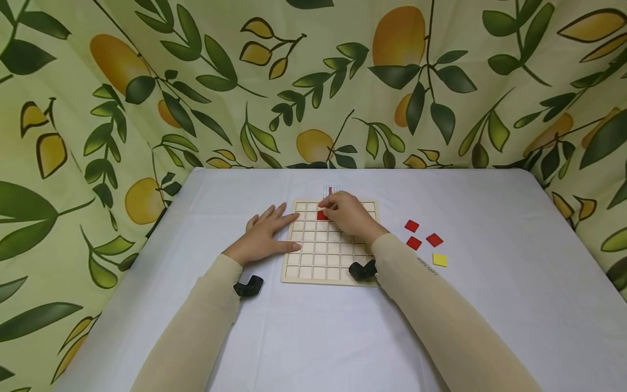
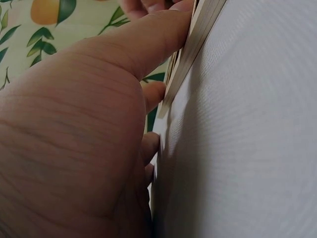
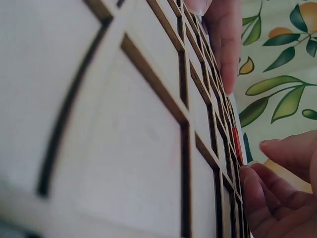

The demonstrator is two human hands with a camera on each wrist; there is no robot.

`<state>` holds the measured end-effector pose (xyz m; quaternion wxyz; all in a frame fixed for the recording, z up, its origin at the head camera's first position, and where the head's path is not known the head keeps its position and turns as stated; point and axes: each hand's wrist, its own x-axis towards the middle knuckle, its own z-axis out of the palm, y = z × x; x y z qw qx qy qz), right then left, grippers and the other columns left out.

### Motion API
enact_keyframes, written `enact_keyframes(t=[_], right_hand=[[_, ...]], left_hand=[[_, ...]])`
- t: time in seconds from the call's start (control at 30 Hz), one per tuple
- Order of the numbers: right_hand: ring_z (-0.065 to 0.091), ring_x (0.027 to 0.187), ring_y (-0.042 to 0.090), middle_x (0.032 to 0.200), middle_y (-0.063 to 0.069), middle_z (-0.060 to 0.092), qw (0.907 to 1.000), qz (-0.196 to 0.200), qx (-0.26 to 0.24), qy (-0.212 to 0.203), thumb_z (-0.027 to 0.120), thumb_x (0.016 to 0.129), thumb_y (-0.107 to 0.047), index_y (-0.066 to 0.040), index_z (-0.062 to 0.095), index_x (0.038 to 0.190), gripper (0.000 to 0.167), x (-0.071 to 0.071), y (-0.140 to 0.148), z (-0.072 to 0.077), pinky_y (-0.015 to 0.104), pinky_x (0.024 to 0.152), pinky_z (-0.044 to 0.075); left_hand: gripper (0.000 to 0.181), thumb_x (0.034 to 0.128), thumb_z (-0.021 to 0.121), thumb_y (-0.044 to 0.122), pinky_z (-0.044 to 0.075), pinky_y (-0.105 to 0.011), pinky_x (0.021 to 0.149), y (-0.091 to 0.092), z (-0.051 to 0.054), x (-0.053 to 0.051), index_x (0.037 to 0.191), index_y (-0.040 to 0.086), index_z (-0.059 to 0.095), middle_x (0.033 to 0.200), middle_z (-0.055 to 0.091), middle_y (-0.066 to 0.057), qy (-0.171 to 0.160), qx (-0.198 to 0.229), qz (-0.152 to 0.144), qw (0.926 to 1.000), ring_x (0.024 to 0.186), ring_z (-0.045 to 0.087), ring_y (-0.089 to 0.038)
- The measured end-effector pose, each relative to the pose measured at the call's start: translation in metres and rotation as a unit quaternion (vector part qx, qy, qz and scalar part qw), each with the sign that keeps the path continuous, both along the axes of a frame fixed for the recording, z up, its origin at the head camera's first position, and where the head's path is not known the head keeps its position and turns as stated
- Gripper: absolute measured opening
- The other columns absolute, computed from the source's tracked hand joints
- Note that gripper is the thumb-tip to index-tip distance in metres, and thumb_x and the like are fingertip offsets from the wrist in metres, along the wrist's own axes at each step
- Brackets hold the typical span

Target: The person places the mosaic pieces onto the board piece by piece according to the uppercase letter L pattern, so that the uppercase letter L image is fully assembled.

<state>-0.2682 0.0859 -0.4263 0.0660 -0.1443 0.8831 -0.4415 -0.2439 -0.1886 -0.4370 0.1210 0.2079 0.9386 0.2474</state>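
Note:
A wooden grid board (image 1: pixel 318 281) lies flat on the table. My left hand (image 1: pixel 264 237) rests at its left side with fingers spread, thumb and index finger touching the border; the left wrist view shows this hand (image 2: pixel 74 134) against the board's edge (image 2: pixel 190 54). One red tile (image 1: pixel 321 215) sits in an upper cell, also visible as a thin red strip (image 3: pixel 237 144) in the right wrist view. Over the upper middle of the board is my right hand (image 1: pixel 350 215), its fingertips beside that tile. Seen from its wrist, the right hand (image 3: pixel 287 198) has thumb and finger apart, no tile visible between them.
Three red tiles (image 1: pixel 412 226) and a yellow tile (image 1: pixel 440 259) lie on the table right of the board. A small printed grid card (image 1: pixel 333 189) is just behind the board, partly hidden by the right hand. A patterned curtain (image 1: pixel 313 81) hangs behind the table.

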Motion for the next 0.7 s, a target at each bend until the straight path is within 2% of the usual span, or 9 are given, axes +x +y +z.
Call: enact_keyframes(t=[0.27, 0.47, 0.6, 0.7], right_hand=[[0.062, 0.111, 0.026, 0.127, 0.003, 0.067, 0.9984, -0.006, -0.053, -0.018, 0.063, 0.114, -0.028, -0.010, 0.072, 0.135, 0.029, 0.008, 0.009, 0.009, 0.045, 0.095, 0.051], [0.066, 0.113, 0.029, 0.131, 0.011, 0.068, 0.9958, 0.003, -0.084, -0.036, 0.060, 0.113, -0.046, -0.012, 0.065, 0.144, 0.047, 0.019, 0.034, 0.021, 0.050, 0.095, 0.054], [0.067, 0.120, 0.031, 0.135, 0.012, 0.066, 0.9936, 0.011, -0.104, -0.044, 0.055, 0.113, -0.055, -0.013, 0.060, 0.148, 0.055, 0.027, 0.055, 0.028, 0.055, 0.100, 0.053], [0.063, 0.127, 0.032, 0.138, 0.013, 0.065, 0.9925, 0.019, -0.114, -0.039, 0.050, 0.115, -0.055, -0.011, 0.058, 0.151, 0.057, 0.033, 0.073, 0.032, 0.059, 0.106, 0.049]], left_hand=[[0.097, 0.0903, 0.078, 0.070, -0.007, -0.060, 0.126, 0.000, -0.003, -0.001, 0.170, 0.030, 0.042, 0.181, 0.012, -0.003, -0.003, -0.001, 0.007, 1.0000, 0.166, -0.003, -0.031], [0.096, 0.0907, 0.078, 0.069, -0.006, -0.059, 0.126, 0.000, -0.004, -0.001, 0.170, 0.029, 0.043, 0.181, 0.012, -0.003, 0.001, 0.006, 0.003, 1.0000, 0.166, -0.002, -0.031], [0.096, 0.0901, 0.080, 0.067, -0.007, -0.059, 0.126, 0.000, -0.003, 0.000, 0.170, 0.028, 0.044, 0.181, 0.012, -0.004, 0.000, 0.008, 0.005, 0.9999, 0.166, -0.002, -0.031], [0.096, 0.0900, 0.080, 0.067, -0.006, -0.059, 0.126, 0.000, -0.002, 0.000, 0.170, 0.028, 0.044, 0.181, 0.013, -0.004, 0.001, 0.007, 0.007, 0.9999, 0.166, -0.002, -0.031]])
